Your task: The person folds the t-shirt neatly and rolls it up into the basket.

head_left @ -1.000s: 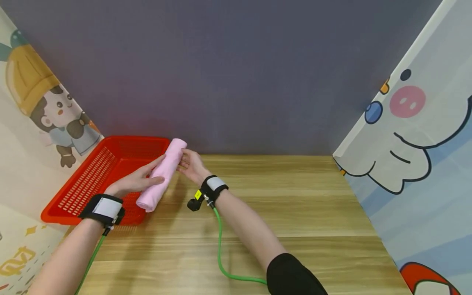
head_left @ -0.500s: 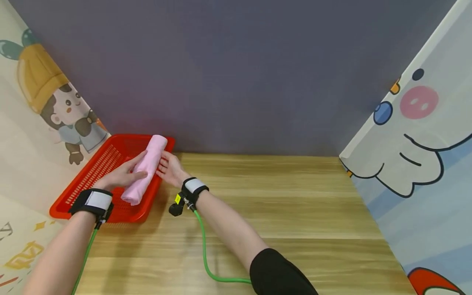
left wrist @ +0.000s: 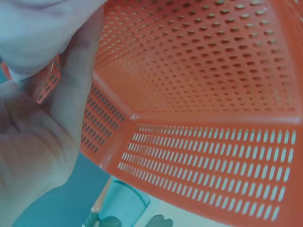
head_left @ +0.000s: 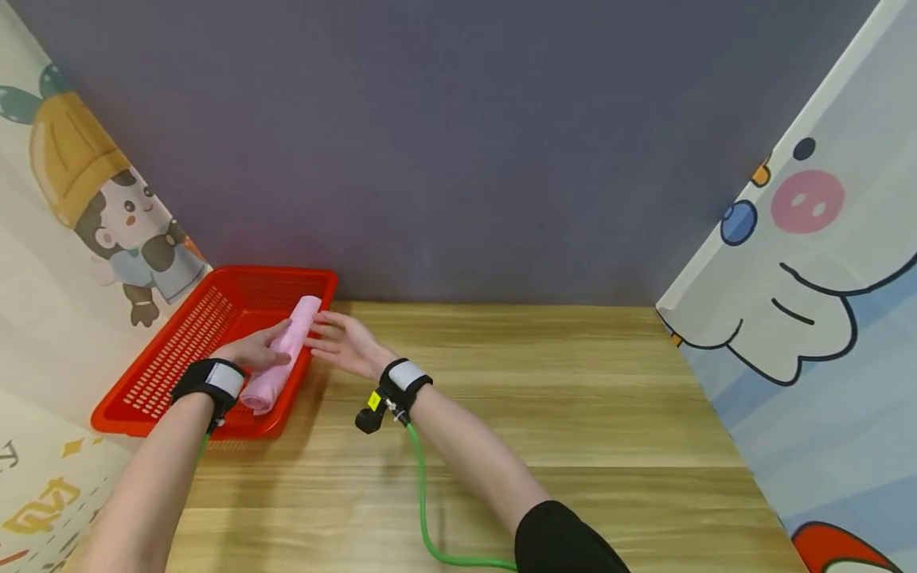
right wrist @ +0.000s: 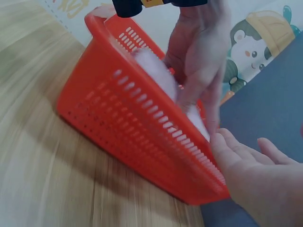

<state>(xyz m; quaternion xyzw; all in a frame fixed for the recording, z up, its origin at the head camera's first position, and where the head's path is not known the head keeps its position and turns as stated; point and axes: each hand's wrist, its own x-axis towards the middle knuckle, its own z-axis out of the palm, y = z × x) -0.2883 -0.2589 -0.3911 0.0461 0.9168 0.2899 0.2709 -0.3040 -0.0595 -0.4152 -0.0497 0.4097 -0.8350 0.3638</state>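
A rolled pink towel lies slantwise inside the red plastic basket, along its right wall. My left hand reaches over the basket and grips the roll from the left, thumb on the near part and fingers farther along. In the left wrist view, pale cloth sits against the left hand. My right hand is at the basket's right rim, palm up, fingers extended towards the roll. The right wrist view shows the right hand's fingers at the rim; whether they touch the towel is unclear.
The basket stands on a wooden table near the dark back wall. A cartoon-printed side panel is close on the left, another panel on the right. A green cable trails from the right wrist.
Both hands have carried the towel left over the basket, and it has been lowered inside. My right hand has come away from the roll slightly, its fingers straighter than before.
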